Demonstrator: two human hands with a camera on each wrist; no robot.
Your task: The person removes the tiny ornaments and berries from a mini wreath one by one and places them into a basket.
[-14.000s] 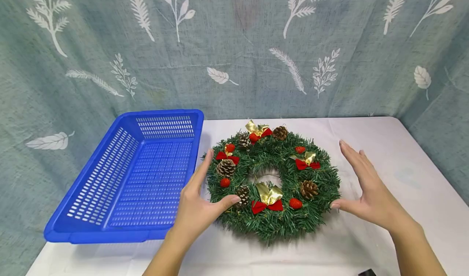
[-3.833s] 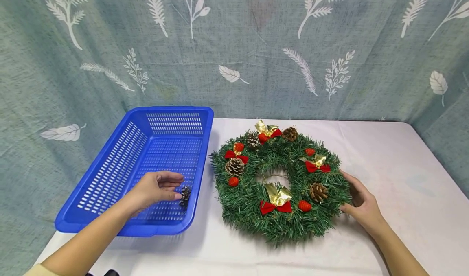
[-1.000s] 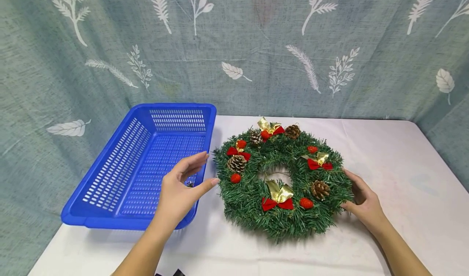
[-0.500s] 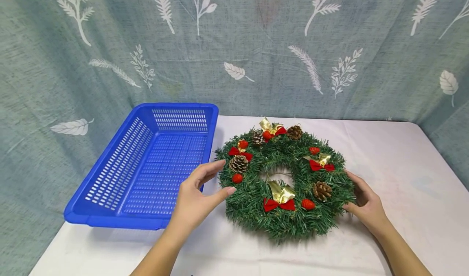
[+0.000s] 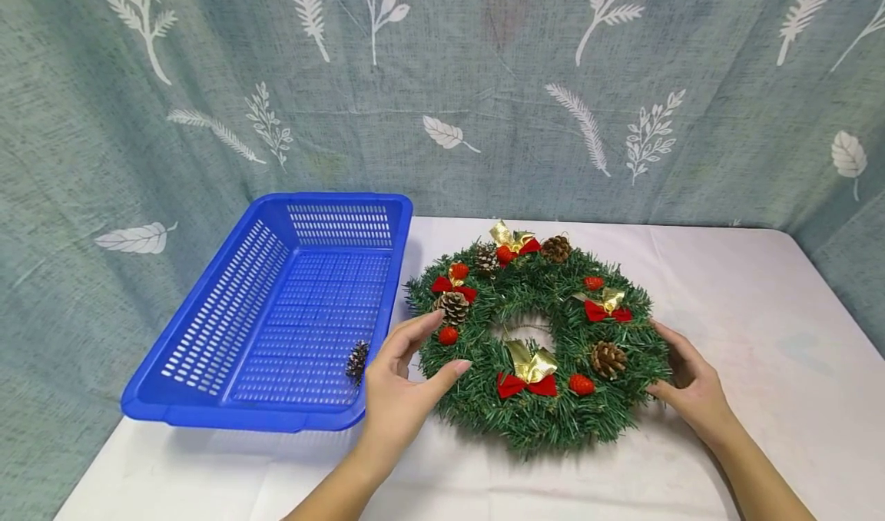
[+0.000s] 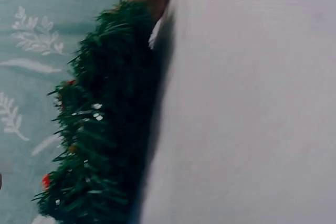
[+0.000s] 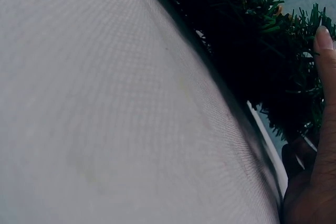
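Note:
A green wreath (image 5: pixel 539 421) lies flat on the table, dressed with red-and-gold bows, red berry-like ornaments and pine cones. My right hand (image 5: pixel 691 383) grips its right edge; in the right wrist view the thumb (image 7: pixel 325 59) rests on the greenery. Over the wreath's lower left, my left hand (image 5: pixel 404 383) hovers with thumb and fingers apart, holding nothing. Its fingertips are just below a pine cone (image 5: pixel 452 306); whether they touch it I cannot tell. Another pine cone (image 5: pixel 356 362) lies inside the blue basket (image 5: pixel 207 419), by its right wall.
The basket stands left of the wreath, close to its left side. A white cloth (image 5: pixel 747 306) covers the table. Behind it hangs a grey-green curtain (image 5: pixel 387 175) with white leaf prints.
A pine cone that was at the wreath's lower left now lies in the basket. My left hand has moved right from the basket to the wreath. My right hand has taken hold of the wreath's edge.

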